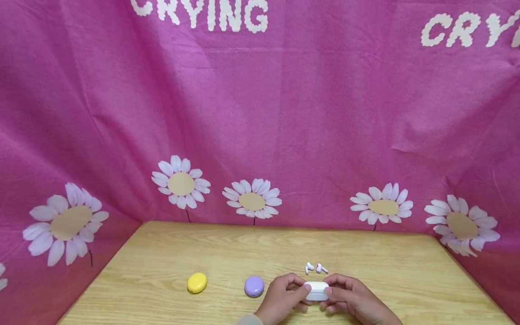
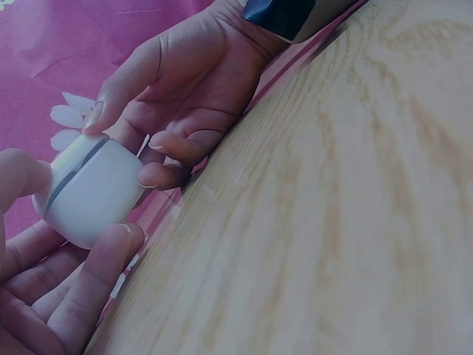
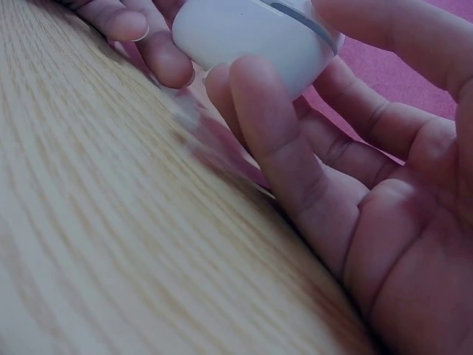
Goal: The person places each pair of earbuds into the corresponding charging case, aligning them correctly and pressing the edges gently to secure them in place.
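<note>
Both hands grip a white earbud case (image 1: 317,291) between them, near the table's front. My left hand (image 1: 284,295) holds its left end, the thumb on the front face. From the other end my right hand (image 1: 355,298) pinches it with thumb and fingers. The case's lid looks closed, with a grey seam band showing in the left wrist view on the case (image 2: 96,192). In the right wrist view, fingertips support the underside of the case (image 3: 244,41). Two white earbuds, a left one (image 1: 309,267) and a right one (image 1: 322,268), lie on the table just behind the case.
A purple rounded case (image 1: 254,286) sits left of my left hand. Farther left lies a yellow rounded case (image 1: 197,283). The wooden table (image 1: 154,253) is bordered at the back and sides by a pink cloth (image 1: 317,135) with daisies.
</note>
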Action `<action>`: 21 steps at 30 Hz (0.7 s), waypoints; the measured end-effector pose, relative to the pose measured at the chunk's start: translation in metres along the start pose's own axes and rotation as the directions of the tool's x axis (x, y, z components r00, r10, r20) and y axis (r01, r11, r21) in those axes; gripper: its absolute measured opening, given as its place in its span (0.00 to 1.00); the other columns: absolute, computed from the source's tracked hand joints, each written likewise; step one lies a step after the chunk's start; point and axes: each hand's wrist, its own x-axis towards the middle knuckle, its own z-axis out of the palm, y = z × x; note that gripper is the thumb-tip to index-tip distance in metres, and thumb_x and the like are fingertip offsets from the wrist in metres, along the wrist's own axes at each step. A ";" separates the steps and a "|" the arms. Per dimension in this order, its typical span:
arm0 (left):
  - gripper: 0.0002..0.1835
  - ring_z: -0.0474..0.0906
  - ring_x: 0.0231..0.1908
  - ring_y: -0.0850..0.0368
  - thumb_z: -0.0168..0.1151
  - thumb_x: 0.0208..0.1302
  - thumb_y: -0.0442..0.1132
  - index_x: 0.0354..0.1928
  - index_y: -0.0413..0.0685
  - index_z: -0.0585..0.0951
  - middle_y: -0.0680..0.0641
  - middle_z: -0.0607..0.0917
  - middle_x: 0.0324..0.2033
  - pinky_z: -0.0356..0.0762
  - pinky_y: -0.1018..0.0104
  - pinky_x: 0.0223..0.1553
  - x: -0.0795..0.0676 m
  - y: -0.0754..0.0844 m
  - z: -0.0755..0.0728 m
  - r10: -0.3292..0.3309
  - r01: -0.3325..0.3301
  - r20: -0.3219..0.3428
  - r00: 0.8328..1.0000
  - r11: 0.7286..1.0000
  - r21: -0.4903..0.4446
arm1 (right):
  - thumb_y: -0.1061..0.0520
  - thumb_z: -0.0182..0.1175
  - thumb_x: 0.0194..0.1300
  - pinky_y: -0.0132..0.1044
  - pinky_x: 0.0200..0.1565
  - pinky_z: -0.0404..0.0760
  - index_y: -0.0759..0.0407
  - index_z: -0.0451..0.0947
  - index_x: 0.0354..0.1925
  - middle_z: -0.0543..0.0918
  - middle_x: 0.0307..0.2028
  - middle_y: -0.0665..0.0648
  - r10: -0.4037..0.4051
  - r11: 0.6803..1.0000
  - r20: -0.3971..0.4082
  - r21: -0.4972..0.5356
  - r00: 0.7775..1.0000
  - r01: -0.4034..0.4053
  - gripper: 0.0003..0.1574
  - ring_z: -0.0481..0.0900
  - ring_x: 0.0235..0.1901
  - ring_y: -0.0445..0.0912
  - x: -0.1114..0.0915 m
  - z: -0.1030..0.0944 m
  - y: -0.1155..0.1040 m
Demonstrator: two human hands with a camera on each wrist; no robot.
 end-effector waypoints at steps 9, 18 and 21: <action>0.10 0.85 0.30 0.51 0.62 0.65 0.37 0.39 0.34 0.80 0.45 0.85 0.31 0.84 0.65 0.30 0.001 0.000 0.000 0.000 0.000 -0.006 1.000 1.000 0.003 | 0.65 0.46 0.73 0.42 0.47 0.83 0.62 0.73 0.51 0.81 0.45 0.59 0.016 1.000 -0.024 0.003 1.000 -0.016 0.12 0.83 0.43 0.50 0.001 0.000 0.000; 0.10 0.85 0.30 0.51 0.62 0.65 0.38 0.38 0.34 0.80 0.45 0.86 0.31 0.84 0.64 0.30 0.001 0.000 0.000 0.004 -0.004 -0.009 1.000 1.000 0.017 | 0.64 0.46 0.73 0.41 0.47 0.83 0.65 0.73 0.51 0.81 0.45 0.60 0.037 0.999 -0.043 0.012 0.998 -0.036 0.12 0.83 0.43 0.50 0.000 0.001 0.000; 0.11 0.85 0.29 0.51 0.62 0.65 0.38 0.37 0.34 0.80 0.45 0.86 0.30 0.84 0.64 0.30 0.001 0.000 0.000 0.007 -0.007 -0.009 1.000 1.000 0.021 | 0.64 0.47 0.73 0.40 0.46 0.83 0.65 0.73 0.50 0.81 0.44 0.60 0.040 0.999 -0.047 0.015 0.998 -0.040 0.12 0.83 0.42 0.50 0.000 0.001 0.000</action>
